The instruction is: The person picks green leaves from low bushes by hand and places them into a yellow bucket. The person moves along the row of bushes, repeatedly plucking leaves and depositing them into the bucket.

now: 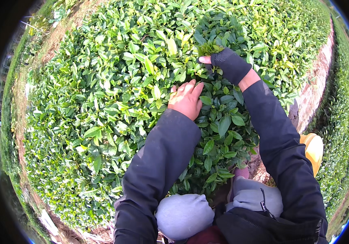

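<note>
A dense tea bush (125,100) with glossy green leaves and paler young shoots spreads in front of me. My left hand (186,99) is bare and rests palm down on the bush, its fingertips sunk among the leaves. Whether those fingers pinch a shoot is hidden. Farther out and to the right, my right hand (228,65) wears a black fingerless glove with a dotted grip. It holds a small bunch of plucked tea leaves (209,48), which shows past the thumb. The undersides of its fingers are mostly out of sight.
My knees in grey trousers (185,215) are close to the bush's near edge. A yellow plastic container (313,152) stands at right, partly behind my right sleeve. Bare soil paths (312,85) flank the bush, with another tea row (342,131) beyond.
</note>
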Motion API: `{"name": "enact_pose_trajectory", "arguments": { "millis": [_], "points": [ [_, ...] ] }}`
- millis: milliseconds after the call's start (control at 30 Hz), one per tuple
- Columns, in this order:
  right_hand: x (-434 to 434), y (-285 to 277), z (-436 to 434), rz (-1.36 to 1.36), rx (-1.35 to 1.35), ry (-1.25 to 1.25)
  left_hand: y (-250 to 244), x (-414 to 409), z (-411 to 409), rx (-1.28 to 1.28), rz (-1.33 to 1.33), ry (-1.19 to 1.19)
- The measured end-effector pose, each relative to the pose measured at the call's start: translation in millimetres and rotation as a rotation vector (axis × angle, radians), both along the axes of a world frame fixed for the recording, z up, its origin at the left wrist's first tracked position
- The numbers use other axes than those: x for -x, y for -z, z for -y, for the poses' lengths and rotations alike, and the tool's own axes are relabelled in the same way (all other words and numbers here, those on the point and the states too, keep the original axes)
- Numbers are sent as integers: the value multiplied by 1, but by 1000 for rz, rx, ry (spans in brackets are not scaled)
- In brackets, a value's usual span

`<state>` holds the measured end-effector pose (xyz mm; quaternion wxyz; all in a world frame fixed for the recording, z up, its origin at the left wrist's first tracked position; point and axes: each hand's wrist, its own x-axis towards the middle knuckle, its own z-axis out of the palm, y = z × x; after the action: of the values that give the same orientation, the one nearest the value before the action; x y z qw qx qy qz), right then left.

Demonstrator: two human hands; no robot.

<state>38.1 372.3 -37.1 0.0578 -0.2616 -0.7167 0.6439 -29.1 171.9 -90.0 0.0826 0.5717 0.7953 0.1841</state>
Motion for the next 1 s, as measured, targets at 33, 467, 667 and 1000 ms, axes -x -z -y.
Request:
{"name": "enact_pose_trajectory", "arguments": {
  "millis": [33, 467, 667, 1000],
  "points": [
    [5, 7, 2, -103, 8, 47, -2, -2, -3, -27, 23, -13],
    [5, 55, 15, -15, 38, -94, 4, 28, -8, -266, 376, -260],
    [2, 10, 2, -50, 580, 192, 12, 64, -64, -529, 472, -410],
    [84, 39, -49, -75, -602, 89, 19, 31, -42, -392, 90, 18]
  ]
}}
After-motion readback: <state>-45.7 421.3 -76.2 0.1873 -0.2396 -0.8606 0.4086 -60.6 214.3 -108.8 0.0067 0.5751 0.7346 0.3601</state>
